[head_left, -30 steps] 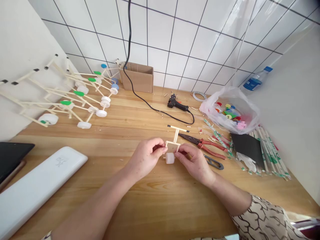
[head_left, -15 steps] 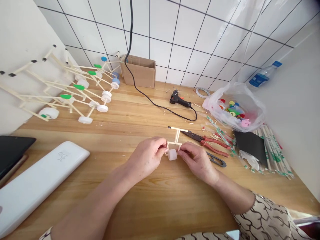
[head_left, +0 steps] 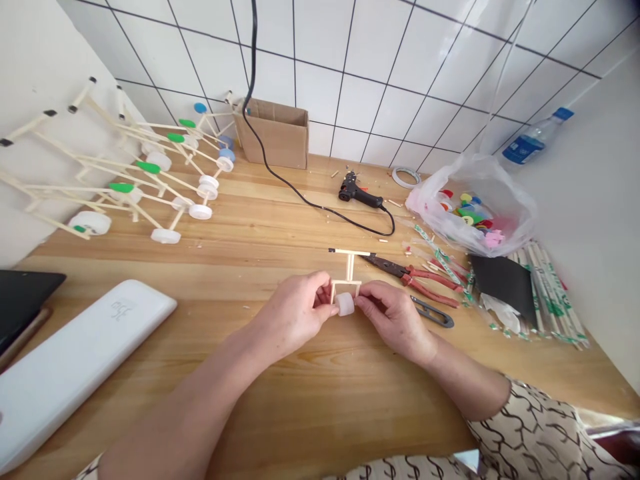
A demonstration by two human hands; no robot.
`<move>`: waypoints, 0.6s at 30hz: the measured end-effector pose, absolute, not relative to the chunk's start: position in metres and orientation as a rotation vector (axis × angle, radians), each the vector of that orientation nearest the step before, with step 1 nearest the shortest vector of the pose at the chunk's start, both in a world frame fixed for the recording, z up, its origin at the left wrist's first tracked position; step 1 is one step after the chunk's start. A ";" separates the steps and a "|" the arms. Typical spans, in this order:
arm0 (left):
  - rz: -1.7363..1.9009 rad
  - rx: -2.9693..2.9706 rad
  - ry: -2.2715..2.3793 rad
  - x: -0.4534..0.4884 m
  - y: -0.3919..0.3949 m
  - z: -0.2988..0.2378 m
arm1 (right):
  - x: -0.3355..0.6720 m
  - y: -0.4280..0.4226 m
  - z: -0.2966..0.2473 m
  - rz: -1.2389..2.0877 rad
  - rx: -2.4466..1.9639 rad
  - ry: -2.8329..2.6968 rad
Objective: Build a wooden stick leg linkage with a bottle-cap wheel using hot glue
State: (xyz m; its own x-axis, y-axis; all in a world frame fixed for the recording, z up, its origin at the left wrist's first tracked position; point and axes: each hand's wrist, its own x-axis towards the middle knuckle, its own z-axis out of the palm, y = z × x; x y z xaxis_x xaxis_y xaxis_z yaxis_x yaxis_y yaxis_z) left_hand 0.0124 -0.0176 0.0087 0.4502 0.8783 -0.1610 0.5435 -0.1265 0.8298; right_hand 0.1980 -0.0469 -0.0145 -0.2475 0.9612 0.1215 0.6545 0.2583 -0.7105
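Observation:
Between my hands is a small frame of thin wooden sticks [head_left: 351,268], shaped like a handlebar and fork, with a dark tip on the left end of its crossbar. A white bottle-cap wheel [head_left: 345,304] sits between the two fork legs. My left hand [head_left: 303,307] pinches the left leg near the wheel. On the other side, my right hand [head_left: 387,313] pinches at the lower end of the right leg. The fingertips hide the leg ends. Pliers with red handles [head_left: 420,280] lie just beyond my right hand, beside grey thread snips [head_left: 433,312].
Several stick-built tricycle models [head_left: 150,170] stand at the left. A cardboard box [head_left: 277,133] and a black glue gun [head_left: 359,192] with its cord are at the back. To the right are a plastic bag of caps [head_left: 473,207] and wrapped sticks [head_left: 555,293]. A white power bank [head_left: 90,360] lies left.
The camera view has shifted slightly. The stick frame stands a little more upright between my hands, and both hands keep their pinch near the wheel.

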 end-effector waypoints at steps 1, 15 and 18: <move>0.459 1.790 1.217 0.013 -0.018 0.008 | 0.198 -0.047 -0.014 0.728 -1.460 -1.985; 0.556 1.745 1.211 0.016 -0.019 0.002 | 0.198 -0.046 -0.012 0.704 -1.466 -1.978; 0.568 1.757 1.209 0.016 -0.019 0.002 | 0.197 -0.046 -0.012 0.705 -1.470 -1.983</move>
